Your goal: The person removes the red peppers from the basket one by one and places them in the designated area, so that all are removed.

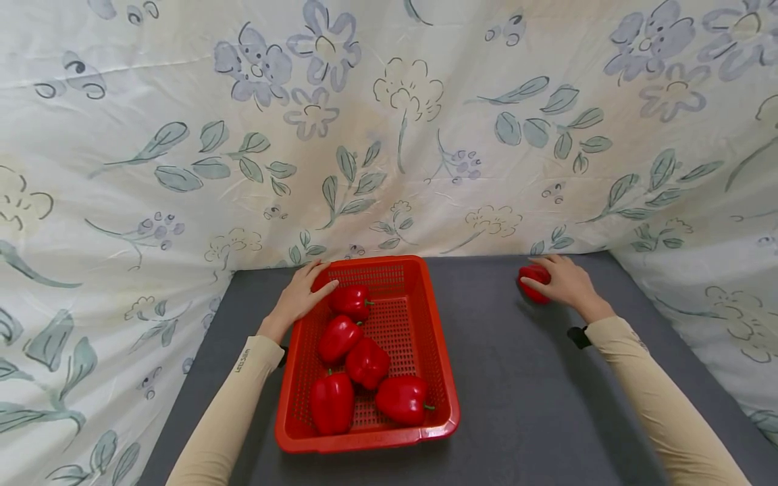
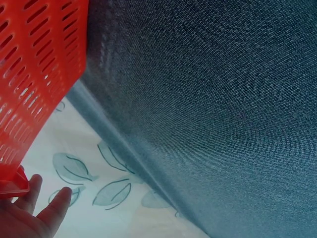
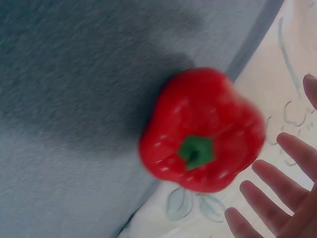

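A red bell pepper (image 1: 535, 283) with a green stem lies on the dark grey tabletop at the right. My right hand (image 1: 564, 280) is beside it, thumb and fingers spread about it. In the right wrist view the fingers look fairly straight next to the pepper (image 3: 203, 131); I cannot tell whether they touch it. To the left stands a red plastic basket (image 1: 442, 364) with slotted walls, holding several red bell peppers. My left hand (image 1: 299, 295) rests at the basket's far left rim, thumb over the inside. Its fingers (image 2: 55, 210) extend past the rim in the left wrist view.
Flower-patterned white cloth (image 1: 401, 135) hangs behind the table and along both sides. The dark grey tabletop (image 1: 492, 405) stretches between the basket and the right arm. A dark band (image 1: 579, 337) sits on the right wrist.
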`<state>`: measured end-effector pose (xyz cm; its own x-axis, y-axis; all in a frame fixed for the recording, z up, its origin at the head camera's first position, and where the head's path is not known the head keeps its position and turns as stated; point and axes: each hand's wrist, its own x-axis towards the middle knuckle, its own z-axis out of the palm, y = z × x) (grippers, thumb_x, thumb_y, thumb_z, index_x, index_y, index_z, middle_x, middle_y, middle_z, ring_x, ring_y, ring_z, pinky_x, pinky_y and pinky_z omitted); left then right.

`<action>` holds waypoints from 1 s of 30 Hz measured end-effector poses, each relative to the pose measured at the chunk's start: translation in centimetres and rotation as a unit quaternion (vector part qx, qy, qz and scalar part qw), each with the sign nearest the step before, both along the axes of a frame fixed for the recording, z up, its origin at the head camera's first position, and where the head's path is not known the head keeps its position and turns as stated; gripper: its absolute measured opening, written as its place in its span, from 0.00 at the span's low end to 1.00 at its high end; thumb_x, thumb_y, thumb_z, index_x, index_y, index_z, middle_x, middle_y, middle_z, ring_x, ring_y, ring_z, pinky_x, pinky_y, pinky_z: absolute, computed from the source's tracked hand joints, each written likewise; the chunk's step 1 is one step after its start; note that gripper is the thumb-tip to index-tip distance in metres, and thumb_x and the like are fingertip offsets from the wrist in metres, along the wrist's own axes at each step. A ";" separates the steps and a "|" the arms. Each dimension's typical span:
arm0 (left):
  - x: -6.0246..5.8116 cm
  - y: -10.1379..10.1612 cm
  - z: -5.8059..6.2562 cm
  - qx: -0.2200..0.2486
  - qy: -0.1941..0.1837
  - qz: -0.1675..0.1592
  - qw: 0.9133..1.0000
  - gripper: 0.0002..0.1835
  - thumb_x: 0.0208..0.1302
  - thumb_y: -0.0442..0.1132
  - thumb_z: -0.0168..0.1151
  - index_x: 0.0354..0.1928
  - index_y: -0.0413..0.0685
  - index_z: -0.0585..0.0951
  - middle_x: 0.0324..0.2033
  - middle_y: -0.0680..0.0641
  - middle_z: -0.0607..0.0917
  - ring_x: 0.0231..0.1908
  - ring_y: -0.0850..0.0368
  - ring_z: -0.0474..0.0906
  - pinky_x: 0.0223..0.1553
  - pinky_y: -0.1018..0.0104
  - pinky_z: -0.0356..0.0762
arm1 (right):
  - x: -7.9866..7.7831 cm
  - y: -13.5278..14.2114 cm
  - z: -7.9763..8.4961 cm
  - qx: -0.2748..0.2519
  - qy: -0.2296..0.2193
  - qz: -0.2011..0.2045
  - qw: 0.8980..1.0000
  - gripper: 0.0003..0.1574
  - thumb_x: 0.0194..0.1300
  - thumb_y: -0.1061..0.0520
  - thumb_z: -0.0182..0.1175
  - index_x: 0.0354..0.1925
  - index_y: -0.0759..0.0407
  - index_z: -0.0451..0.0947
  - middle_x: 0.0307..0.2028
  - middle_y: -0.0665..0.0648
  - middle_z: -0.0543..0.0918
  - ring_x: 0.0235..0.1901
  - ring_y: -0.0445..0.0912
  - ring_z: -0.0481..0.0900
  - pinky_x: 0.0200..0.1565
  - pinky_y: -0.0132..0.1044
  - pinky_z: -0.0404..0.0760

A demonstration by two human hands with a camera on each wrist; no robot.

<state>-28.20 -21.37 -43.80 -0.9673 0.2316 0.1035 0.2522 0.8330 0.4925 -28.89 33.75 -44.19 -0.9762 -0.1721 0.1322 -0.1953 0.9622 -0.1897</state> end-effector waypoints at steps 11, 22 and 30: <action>-0.1 0.0 0.0 0.003 0.003 0.001 1.000 0.39 0.62 0.67 0.44 0.69 0.54 0.60 0.71 0.45 0.53 0.69 0.45 0.48 0.60 0.35 0.57 | 0.1 -3.1 1.6 0.012 0.026 0.043 0.999 0.44 0.59 0.30 0.54 0.62 0.59 0.69 0.59 0.70 0.68 0.57 0.66 0.64 0.51 0.65 0.67; 0.0 0.0 0.1 0.002 0.003 0.001 1.000 0.39 0.62 0.67 0.45 0.69 0.53 0.60 0.71 0.45 0.54 0.69 0.45 0.48 0.60 0.36 0.57 | 0.5 -6.5 2.5 -0.005 0.059 0.106 0.993 0.37 0.58 0.37 0.60 0.60 0.54 0.72 0.58 0.64 0.70 0.55 0.61 0.68 0.50 0.62 0.69; 0.2 0.0 0.2 0.004 0.001 0.000 1.000 0.38 0.62 0.66 0.45 0.69 0.54 0.60 0.71 0.47 0.53 0.69 0.45 0.48 0.61 0.37 0.57 | 1.3 -9.1 3.2 -0.023 0.076 0.153 0.985 0.36 0.58 0.37 0.60 0.59 0.54 0.73 0.58 0.62 0.72 0.56 0.59 0.68 0.53 0.61 0.69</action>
<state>-28.01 -21.41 -43.61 -0.9670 0.2307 0.1079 0.2534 0.8288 0.4989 -27.63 24.63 -40.95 -0.8481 -0.4452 0.2872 -0.5040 0.8450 -0.1786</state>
